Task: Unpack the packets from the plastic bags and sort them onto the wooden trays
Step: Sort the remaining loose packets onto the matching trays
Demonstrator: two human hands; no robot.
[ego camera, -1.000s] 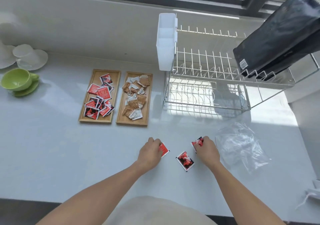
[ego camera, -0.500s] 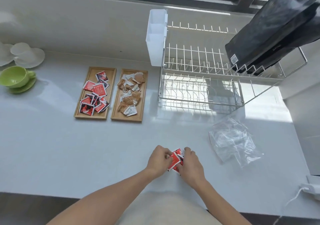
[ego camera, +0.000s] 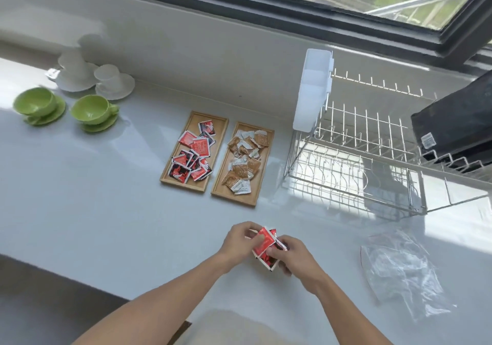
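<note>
Two hands meet near the front edge of a white counter, pinching one small stack of red packets (ego camera: 265,247) between them. The left hand (ego camera: 239,239) grips the stack's upper left edge with fingers closed on it; the right hand (ego camera: 291,255) clamps the lower right side. A second ago these packets lay apart on the counter, one under each hand and one between; now they are gathered and lifted. That suggests the loose red ones are ready to carry over. Further back sit two wooden trays, touching side by side: the left tray (ego camera: 222,121) holds red packets, the right tray (ego camera: 267,131) brown and white ones. An emptied plastic bag (ego camera: 402,270) lies crumpled to the right, well apart from the hands.
</note>
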